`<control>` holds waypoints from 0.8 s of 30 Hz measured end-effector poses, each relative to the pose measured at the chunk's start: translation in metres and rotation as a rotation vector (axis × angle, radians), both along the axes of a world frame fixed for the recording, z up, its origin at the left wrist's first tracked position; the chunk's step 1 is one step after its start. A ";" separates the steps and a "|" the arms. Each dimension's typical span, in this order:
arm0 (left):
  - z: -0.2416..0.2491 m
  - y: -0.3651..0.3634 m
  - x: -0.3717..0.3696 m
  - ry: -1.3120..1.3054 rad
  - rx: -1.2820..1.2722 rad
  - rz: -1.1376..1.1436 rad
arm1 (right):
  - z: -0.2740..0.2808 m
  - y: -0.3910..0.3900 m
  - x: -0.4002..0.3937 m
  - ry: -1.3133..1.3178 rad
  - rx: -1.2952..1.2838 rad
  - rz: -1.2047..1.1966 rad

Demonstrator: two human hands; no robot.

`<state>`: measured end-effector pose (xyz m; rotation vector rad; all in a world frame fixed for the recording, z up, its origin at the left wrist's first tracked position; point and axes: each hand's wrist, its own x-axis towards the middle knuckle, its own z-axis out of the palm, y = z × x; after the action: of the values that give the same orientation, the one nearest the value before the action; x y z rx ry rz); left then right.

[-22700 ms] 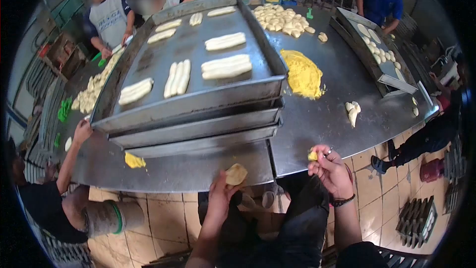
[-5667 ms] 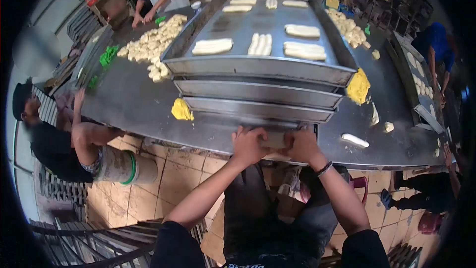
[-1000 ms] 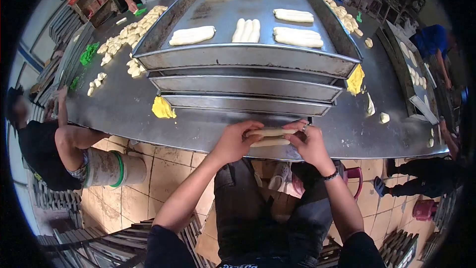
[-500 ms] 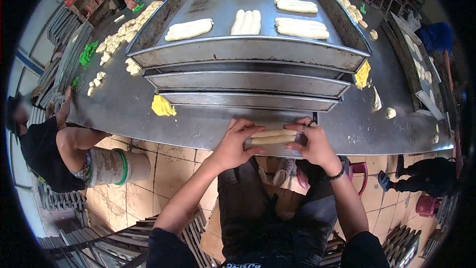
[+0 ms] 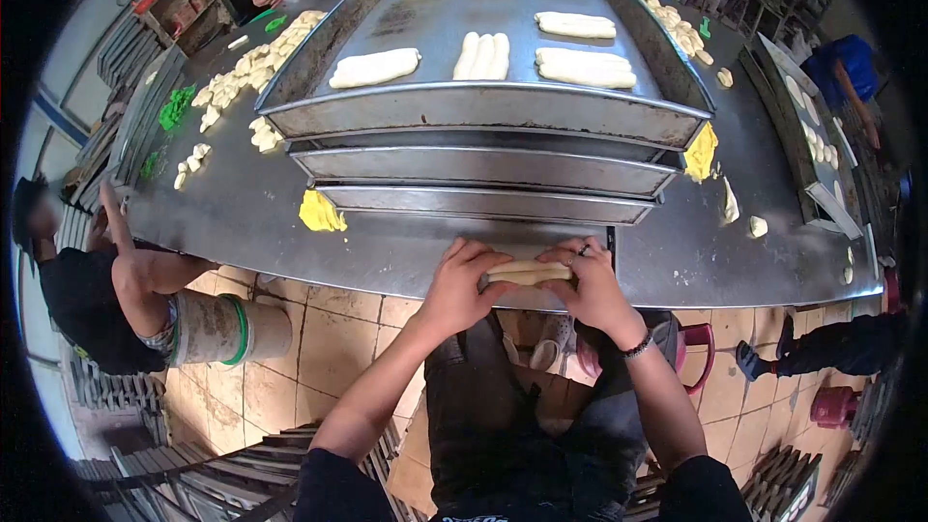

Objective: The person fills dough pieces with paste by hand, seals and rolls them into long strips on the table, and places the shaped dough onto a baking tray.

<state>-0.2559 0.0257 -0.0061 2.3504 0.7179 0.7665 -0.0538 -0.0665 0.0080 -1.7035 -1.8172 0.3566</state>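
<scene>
Side by side at the front edge of the metal table (image 5: 387, 253), long rolls of pale dough (image 5: 529, 274) lie crosswise between my hands. My left hand (image 5: 462, 282) has its fingers and thumb closed around their left end. The right end is pinched by my right hand (image 5: 594, 286), which wears a dark ring and a wrist beads band. The fingers hide both ends of the dough. Just beyond my hands rises a stack of deep metal trays (image 5: 483, 112); the top one bears several grouped dough rolls (image 5: 480, 56).
Dough pieces (image 5: 246, 68) lie heaped left of the trays, with more (image 5: 677, 27) on the right. Yellow clumps (image 5: 321, 212) sit by the stack. Another tray (image 5: 829, 195) leans at the right. A person (image 5: 87, 300) sits left on a bucket (image 5: 203, 327); other people stand around the table.
My hands have come closer together, the right one moving inward, and the dough between them looks shorter and more tightly gathered. The view has shifted slightly.
</scene>
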 end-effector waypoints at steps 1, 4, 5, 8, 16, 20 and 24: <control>0.001 0.000 -0.001 0.020 -0.022 0.014 | 0.002 0.000 0.005 0.050 -0.006 0.030; 0.005 0.001 -0.005 -0.035 0.024 0.010 | 0.002 -0.003 0.012 0.101 0.030 0.040; 0.005 0.000 -0.006 -0.036 0.028 0.004 | 0.000 -0.005 0.013 0.098 0.063 0.026; 0.005 -0.001 -0.006 -0.036 0.019 0.029 | -0.012 -0.002 0.011 -0.008 0.091 0.022; 0.025 -0.037 0.013 -0.283 -0.868 0.064 | 0.056 -0.032 0.032 0.707 -0.142 -0.029; 0.036 -0.070 0.064 -0.489 -1.246 -0.077 | 0.065 -0.065 0.067 1.003 -0.171 -0.047; 0.059 -0.078 0.127 -0.403 -1.032 -0.132 | 0.088 -0.106 0.108 0.982 -0.097 -0.255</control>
<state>-0.1285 -0.0527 0.0527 1.2495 0.5680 0.5743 0.0540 -0.1728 0.0959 -1.3969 -0.8671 0.9706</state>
